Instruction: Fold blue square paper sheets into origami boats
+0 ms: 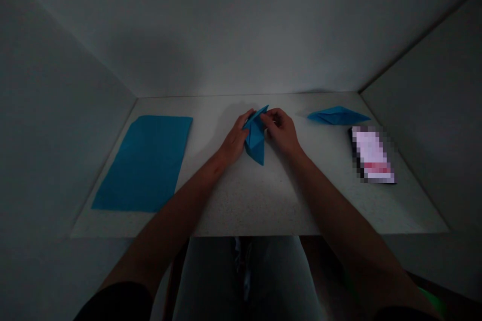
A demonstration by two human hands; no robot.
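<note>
Blue folded paper, mid-tabletop, was pinched at its top by fingers of left hand and right hand; likely hazard: a slipping pinch in dim light skewing the crease.

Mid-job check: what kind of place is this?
Likely a small craft desk in a booth: a white tabletop boxed in by bare walls on three sides, a blue paper sheet at the left, and the left hand and right hand pinching a half-folded blue paper.
</note>
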